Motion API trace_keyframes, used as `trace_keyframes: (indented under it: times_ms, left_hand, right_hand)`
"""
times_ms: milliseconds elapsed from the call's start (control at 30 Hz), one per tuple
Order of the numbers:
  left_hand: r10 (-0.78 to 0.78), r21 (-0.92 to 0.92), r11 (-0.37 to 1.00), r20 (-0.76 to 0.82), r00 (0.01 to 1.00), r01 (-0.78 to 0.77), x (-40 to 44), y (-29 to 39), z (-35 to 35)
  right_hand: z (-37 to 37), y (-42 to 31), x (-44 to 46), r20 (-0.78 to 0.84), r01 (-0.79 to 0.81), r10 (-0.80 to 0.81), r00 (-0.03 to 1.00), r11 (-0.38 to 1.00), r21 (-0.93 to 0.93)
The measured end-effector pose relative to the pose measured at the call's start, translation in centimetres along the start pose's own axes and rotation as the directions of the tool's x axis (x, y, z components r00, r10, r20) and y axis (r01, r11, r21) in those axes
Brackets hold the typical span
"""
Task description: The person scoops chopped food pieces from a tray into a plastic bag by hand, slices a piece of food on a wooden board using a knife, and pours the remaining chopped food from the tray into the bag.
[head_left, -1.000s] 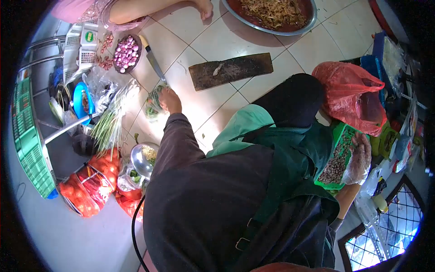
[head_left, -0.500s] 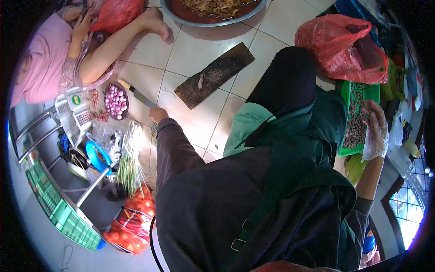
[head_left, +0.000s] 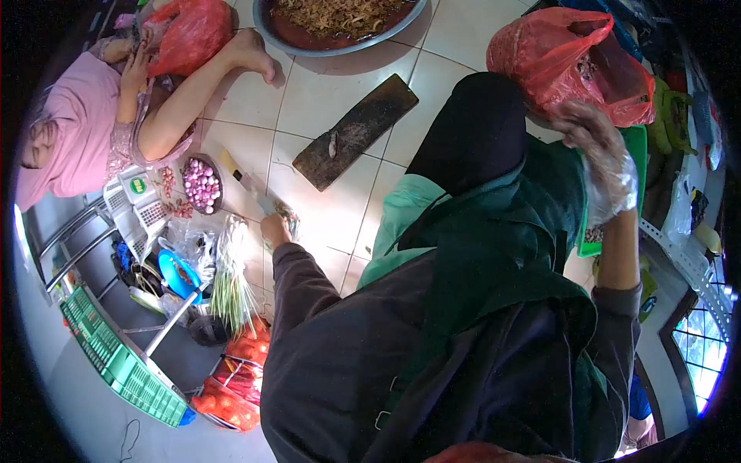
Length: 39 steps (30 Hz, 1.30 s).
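My left hand (head_left: 274,230) is closed on the edge of a small clear plastic bag with green contents (head_left: 289,219), close to the blade end of a knife (head_left: 248,182) on the floor tiles. In a clear plastic glove, my right hand (head_left: 593,147) is raised, fingers somewhat apart, with nothing visible in it. It is in front of the red plastic bag (head_left: 544,58) and over the green tray (head_left: 637,166), whose brown chopped contents are mostly hidden by my arm and hand. A dark wooden board (head_left: 359,131) lies ahead of my knee.
Another person (head_left: 77,127) sits at the upper left by a red bag (head_left: 193,35). A metal basin (head_left: 340,51) of shredded food stands ahead. Peeled shallots (head_left: 202,185), long green stalks (head_left: 233,278), a blue bowl (head_left: 179,274) and a green crate (head_left: 120,363) are at left.
My right hand has risen from the green tray toward the red bag. My left hand has stayed by the small bag near the knife. The view has turned, bringing the other person into sight.
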State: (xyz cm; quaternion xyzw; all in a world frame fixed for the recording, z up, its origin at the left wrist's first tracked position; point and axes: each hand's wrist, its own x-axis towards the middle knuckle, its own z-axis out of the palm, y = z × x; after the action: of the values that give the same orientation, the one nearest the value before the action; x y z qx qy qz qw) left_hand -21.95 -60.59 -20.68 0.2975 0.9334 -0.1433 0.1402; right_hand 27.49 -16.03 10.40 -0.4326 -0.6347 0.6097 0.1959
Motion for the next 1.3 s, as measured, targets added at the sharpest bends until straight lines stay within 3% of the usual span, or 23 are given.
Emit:
trace_keyframes:
  times_ms: [33, 100, 200, 333, 367, 433, 500, 533, 567, 600, 633, 667, 700, 733, 800, 833, 933, 1033, 1133, 1200, 1233, 1267, 1300]
  left_hand:
    - [-0.033, -0.142, 0.99, -0.138, 0.99, 0.013, -0.7, -1.5, 3.8]
    - [-0.282, -0.456, 0.868, -0.126, 0.951, 0.197, -2.5, -0.6, 4.0]
    - [-0.588, -0.874, 0.427, -0.074, 0.805, 0.231, -5.3, 1.9, 2.0]
    - [-0.564, -0.822, 0.515, -0.113, 0.818, 0.241, -9.5, 5.0, -5.1]
    - [-0.534, -0.896, 0.412, -0.091, 0.841, 0.164, -9.7, 3.8, -3.9]
    - [-0.282, -0.777, 0.619, -0.357, 0.891, -0.115, -11.5, 2.5, -3.9]
    - [-0.227, -0.914, 0.393, -0.202, 0.953, -0.1, -13.0, 2.6, -5.8]
    - [-0.13, -0.895, 0.384, -0.298, 0.946, -0.228, -11.7, 0.8, -3.7]
    - [-0.006, -0.742, 0.575, -0.423, 0.906, -0.343, -12.7, 3.3, -6.9]
    - [-0.044, -0.868, 0.435, -0.285, 0.957, -0.239, -13.6, 6.5, -10.1]
    - [0.006, -0.838, 0.47, -0.312, 0.95, -0.278, -13.9, 9.1, -12.8]
    - [0.125, -0.774, 0.533, -0.326, 0.937, -0.341, -12.6, 8.8, -12.4]
    - [0.195, -0.794, 0.469, -0.334, 0.922, -0.386, -11.8, 10.6, -13.2]
    - [0.254, -0.811, 0.404, -0.344, 0.904, -0.423, -11.6, 12.3, -14.8]
    - [0.335, -0.728, 0.48, -0.363, 0.87, -0.489, -10.9, 15.2, -17.1]
    - [0.37, -0.713, 0.486, -0.357, 0.858, -0.506, -10.1, 16.3, -17.6]
    - [0.492, -0.643, 0.491, -0.352, 0.796, -0.588, -7.4, 16.9, -17.6]
    - [0.565, -0.621, 0.464, -0.341, 0.751, -0.632, -5.8, 17.5, -18.1]
    - [0.208, -0.914, 0.135, -0.352, 0.913, -0.383, -3.7, 18.5, -15.6]
    - [0.237, -0.803, 0.48, -0.269, 0.934, -0.353, -2.5, 16.7, -13.5]
    - [0.242, -0.832, 0.46, -0.219, 0.945, -0.31, -2.2, 17.2, -12.5]
    - [0.288, -0.773, 0.445, -0.354, 0.89, -0.452, -0.8, 16.8, -9.3]
    - [0.319, -0.679, 0.53, -0.395, 0.861, -0.508, 0.3, 16.5, -6.9]
  right_hand:
    - [1.0, -0.3, 0.7, 0.039, 0.043, -0.042, 0.998, 0.999, -0.028]
    - [3.0, -0.4, 2.1, 0.137, 0.218, -0.212, 0.968, 0.976, -0.03]
    - [6.1, 0.1, 4.2, 0.249, 0.317, -0.257, 0.934, 0.918, -0.24]
    - [10.9, 0.3, 6.0, 0.43, 0.435, -0.263, 0.863, 0.82, -0.371]
    - [12.3, 1.0, 6.7, 0.453, 0.5, -0.323, 0.831, 0.789, -0.357]
    - [15.7, 2.5, 7.4, 0.469, 0.593, -0.418, 0.778, 0.736, -0.328]
    - [18.6, 4.9, 8.5, 0.451, 0.703, -0.585, 0.674, 0.696, -0.146]
    - [19.8, 2.2, 8.2, 0.586, 0.709, -0.431, 0.686, 0.579, -0.404]
    - [21.2, 3.1, 8.7, 0.618, 0.853, -0.599, 0.509, 0.257, -0.454]
    - [21.8, 3.9, 8.6, 0.494, 0.861, -0.735, 0.465, 0.245, -0.446]
    - [19.8, 0.3, 7.2, 0.705, 0.843, -0.477, 0.524, 0.171, -0.511]
    - [19.7, 0.3, 7.1, 0.707, 0.839, -0.499, 0.501, 0.077, -0.539]
    - [19.4, 0.4, 7.2, 0.715, 0.829, -0.517, 0.47, -0.02, -0.559]
    - [18.5, -0.4, 6.8, 0.745, 0.799, -0.334, 0.577, 0.045, -0.599]
    - [17.2, -2.3, 6.6, 0.737, 0.721, 0.052, 0.674, 0.17, -0.671]
    - [15.9, -2.3, 6.2, 0.684, 0.67, -0.009, 0.729, 0.214, -0.711]
    - [15.8, 0.9, 8.1, 0.72, 0.723, -0.077, 0.69, 0.118, -0.681]
    - [15.7, 0.9, 8.8, 0.726, 0.705, 0.047, 0.686, 0.207, -0.679]
    - [18.3, 4.0, 11.8, 0.656, 0.616, 0.131, 0.743, 0.248, -0.748]
    - [15.3, 1.4, 10.6, 0.62, 0.54, 0.158, 0.769, 0.36, -0.761]
    - [15.3, 1.4, 10.7, 0.603, 0.54, 0.19, 0.775, 0.297, -0.788]
    - [15.7, 1.8, 12.1, 0.573, 0.486, 0.321, 0.754, 0.314, -0.815]
    - [15.5, 3.6, 12.9, 0.559, 0.455, 0.224, 0.798, 0.383, -0.804]
